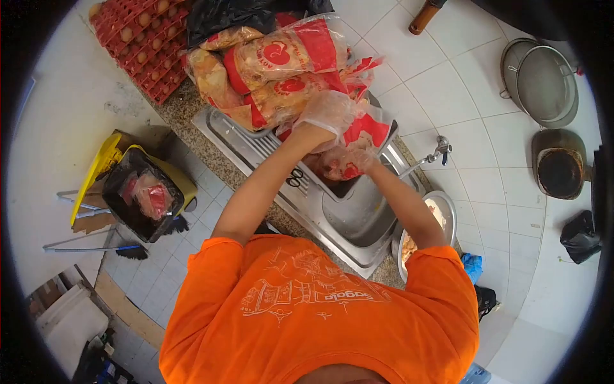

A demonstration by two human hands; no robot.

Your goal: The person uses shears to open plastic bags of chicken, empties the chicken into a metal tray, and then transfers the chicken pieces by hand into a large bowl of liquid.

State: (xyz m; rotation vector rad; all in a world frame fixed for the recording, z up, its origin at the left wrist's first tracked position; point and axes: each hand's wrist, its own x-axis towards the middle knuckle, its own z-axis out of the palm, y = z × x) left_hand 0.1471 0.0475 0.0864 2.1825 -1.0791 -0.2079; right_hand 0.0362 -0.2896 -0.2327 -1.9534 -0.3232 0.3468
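My left hand (329, 115), in a clear plastic glove, grips the upper part of a red and clear bag (368, 131) over the sink's metal tray. Close below it, my right hand (348, 161), also gloved, is closed around the lower end of this bag, where raw meat shows. Fingertips of both hands are partly hidden by glove and plastic. Beyond my left hand, several packed bags of chicken (278, 56) are piled on the counter. Black-handled scissors (295, 178) lie on the ribbed drainboard, left of the tray.
The sink basin (361, 217) and faucet (441, 150) are nearby. A metal bowl (453, 221) holding pale pieces stands right of the sink. Red egg trays (144, 45) are at the upper left. On the floor at left is an open yellow bin (179, 182) with discarded bags.
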